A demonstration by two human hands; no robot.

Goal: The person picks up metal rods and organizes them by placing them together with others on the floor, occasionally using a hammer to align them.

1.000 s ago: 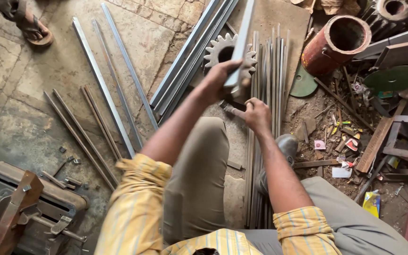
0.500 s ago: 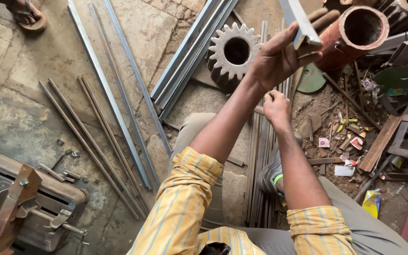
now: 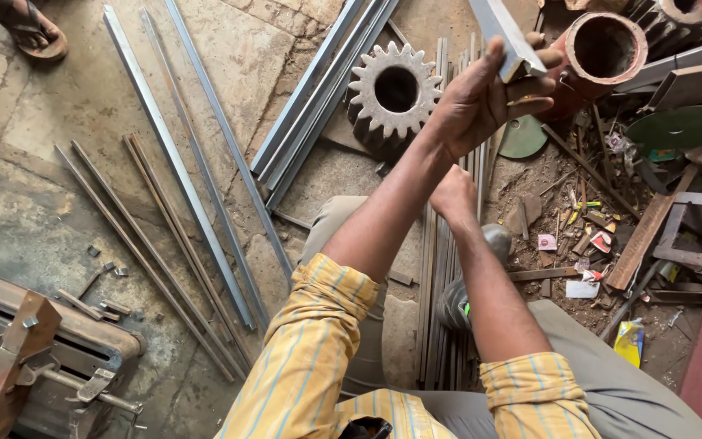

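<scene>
Steel strip [image 3: 504,31], flat and grey, sits raised in the upper middle of the view, above the bundle of thin rods [image 3: 442,268] on the floor; its long axis runs from the grasped lower end up and to the left, out past the top edge; the visible face is bare metal, pale and smooth, with a straight edge. The left hand [image 3: 481,102] holds it, arm stretched forward and up from a yellow striped sleeve [image 3: 310,358], wrist bent, fingers [image 3: 530,85] curled tight around the strip's lower end with the thumb against its near side. The right hand [image 3: 453,193] lies lower, just above the rods, seen from the back with the forearm foreshortened; whether its fingers are closed on anything I cannot tell, since they are hidden. Just left of the raised hand lies a toothed gear wheel [image 3: 394,93] with a round bore; to its right a rust-red pipe section [image 3: 603,49] shows its open end; long grey angle bars [image 3: 180,162] lie slanted across the concrete floor [image 3: 26,187], well apart from the hands.
</scene>
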